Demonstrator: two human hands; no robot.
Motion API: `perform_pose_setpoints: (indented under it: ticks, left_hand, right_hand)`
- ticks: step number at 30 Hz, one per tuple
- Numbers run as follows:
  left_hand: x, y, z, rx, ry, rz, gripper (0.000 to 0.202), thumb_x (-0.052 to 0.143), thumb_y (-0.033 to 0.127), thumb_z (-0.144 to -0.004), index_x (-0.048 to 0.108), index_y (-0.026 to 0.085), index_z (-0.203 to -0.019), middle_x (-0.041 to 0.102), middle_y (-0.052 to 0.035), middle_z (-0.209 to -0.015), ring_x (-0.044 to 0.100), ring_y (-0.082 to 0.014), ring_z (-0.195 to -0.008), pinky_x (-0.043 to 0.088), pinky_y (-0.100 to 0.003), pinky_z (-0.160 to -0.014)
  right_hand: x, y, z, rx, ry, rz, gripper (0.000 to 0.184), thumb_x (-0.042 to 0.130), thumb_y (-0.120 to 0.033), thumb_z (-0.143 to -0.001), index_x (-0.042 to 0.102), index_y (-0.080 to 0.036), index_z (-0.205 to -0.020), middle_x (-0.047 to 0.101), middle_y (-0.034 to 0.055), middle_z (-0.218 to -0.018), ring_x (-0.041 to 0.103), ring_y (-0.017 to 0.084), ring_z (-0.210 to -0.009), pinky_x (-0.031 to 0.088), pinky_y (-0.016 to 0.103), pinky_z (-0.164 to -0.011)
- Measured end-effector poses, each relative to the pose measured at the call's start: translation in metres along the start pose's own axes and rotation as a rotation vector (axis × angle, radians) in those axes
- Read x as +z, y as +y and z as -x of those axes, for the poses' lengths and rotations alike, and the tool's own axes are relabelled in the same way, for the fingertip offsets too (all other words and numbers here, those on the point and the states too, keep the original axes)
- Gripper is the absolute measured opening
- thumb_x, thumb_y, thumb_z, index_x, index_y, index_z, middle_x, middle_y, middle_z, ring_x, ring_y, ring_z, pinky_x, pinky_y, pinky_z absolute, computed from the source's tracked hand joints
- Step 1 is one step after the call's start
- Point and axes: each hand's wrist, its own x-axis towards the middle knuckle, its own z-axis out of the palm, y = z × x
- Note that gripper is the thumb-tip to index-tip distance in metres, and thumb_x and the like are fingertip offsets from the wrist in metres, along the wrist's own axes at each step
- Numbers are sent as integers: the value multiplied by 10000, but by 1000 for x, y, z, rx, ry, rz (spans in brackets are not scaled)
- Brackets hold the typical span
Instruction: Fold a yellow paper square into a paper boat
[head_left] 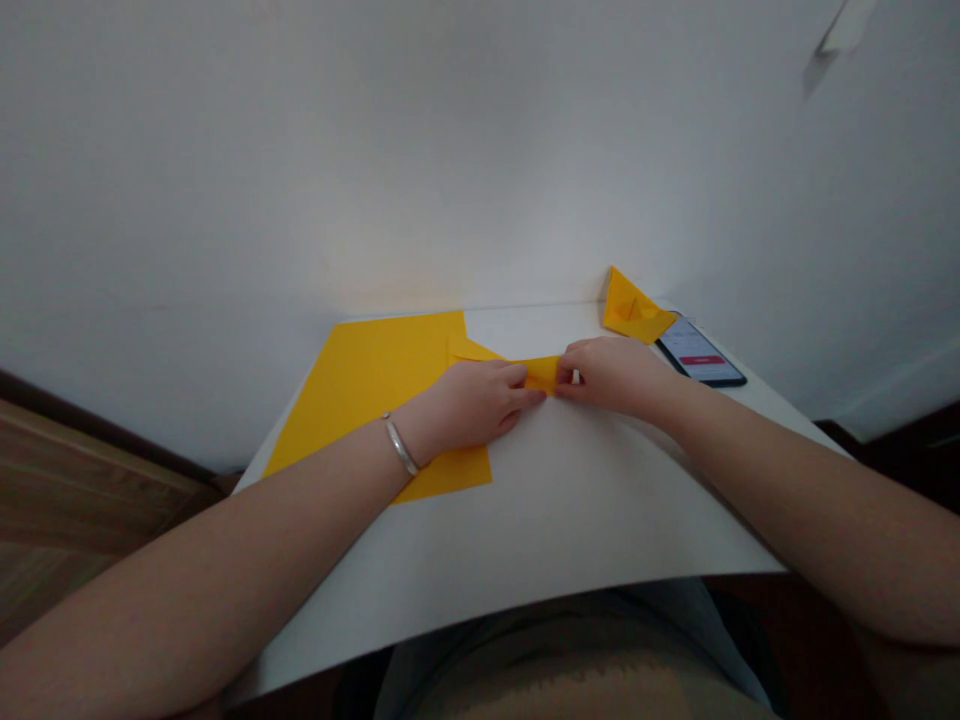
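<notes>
A folded piece of yellow paper (541, 373) lies between my two hands at the middle of the table, its left part rising to a point behind my left hand. My left hand (480, 400) closes on its near left side, thumb and fingers pressed at the fold. At the right end, my right hand (600, 372) pinches the same paper between thumb and fingers. Part of the folded paper is hidden under my fingers. Beneath my left wrist, which wears a silver bracelet (400, 444), spreads a large flat yellow sheet (360, 390).
A folded yellow paper boat (634, 310) stands at the back right, against a phone (703, 352) with its screen lit. The white table (570, 520) meets a pale wall (450, 150) at the back. Wooden furniture (75, 510) stands at the left.
</notes>
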Motion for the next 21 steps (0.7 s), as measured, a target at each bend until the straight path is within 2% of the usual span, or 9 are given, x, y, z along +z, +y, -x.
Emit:
perform_pose_setpoints:
  ticks: [3, 6, 9, 11, 14, 16, 21]
  left_hand:
    - [0, 0, 0, 19, -14, -3, 260, 481, 268, -900, 631, 237, -1110, 620, -50, -927, 603, -185, -811, 441, -272, -605]
    - [3, 0, 1, 37, 7, 17, 267, 465, 245, -909, 626, 216, -1120, 633, -56, -1062, 612, -185, -895, 483, -284, -682]
    - [8, 0, 2, 71, 49, 40, 273, 440, 210, -922, 621, 186, -1125, 588, -49, -1259, 599, -181, -1005, 500, -300, -809]
    - [10, 0, 2, 83, 69, 55, 282, 436, 193, -925, 612, 176, -1145, 576, -43, -1301, 586, -177, -1047, 494, -304, -864]
    - [10, -1, 0, 90, 79, 66, 291, 451, 192, -924, 604, 169, -1171, 597, -49, -1287, 576, -184, -1072, 493, -313, -892]
    - [10, -1, 0, 107, 81, 68, 293, 461, 197, -921, 610, 156, -1170, 616, -56, -1265, 573, -195, -1080, 494, -324, -905]
    - [12, -1, 0, 102, 75, 66, 311, 468, 202, -913, 609, 136, -1182, 648, -55, -1216, 582, -215, -1061, 514, -346, -886]
  right_hand:
    - [-4, 1, 1, 35, -26, -25, 167, 569, -372, -787, 691, -258, -777, 708, 34, -828, 611, 203, -722, 302, 275, -523]
    - [0, 4, 1, 53, 31, -107, 149, 584, -344, -767, 637, -249, -870, 709, 17, -836, 598, 175, -671, 314, 260, -518]
    - [6, 9, -2, 74, 99, -225, 287, 600, -281, -750, 552, -232, -1029, 709, 8, -855, 598, 153, -661, 330, 246, -520]
    - [8, 11, -3, 86, 128, -271, 325, 598, -265, -750, 524, -228, -1065, 709, 1, -848, 603, 150, -674, 331, 242, -520]
    - [9, 10, -4, 95, 101, -207, 194, 578, -344, -769, 577, -236, -930, 703, 6, -815, 596, 162, -668, 315, 252, -515]
    - [8, 8, -3, 97, 77, -124, 189, 536, -408, -793, 599, -233, -821, 696, 24, -786, 583, 172, -650, 294, 264, -506]
    - [9, -1, -1, 51, 134, -24, 225, 466, -410, -822, 603, -232, -802, 681, 39, -746, 567, 182, -636, 247, 283, -493]
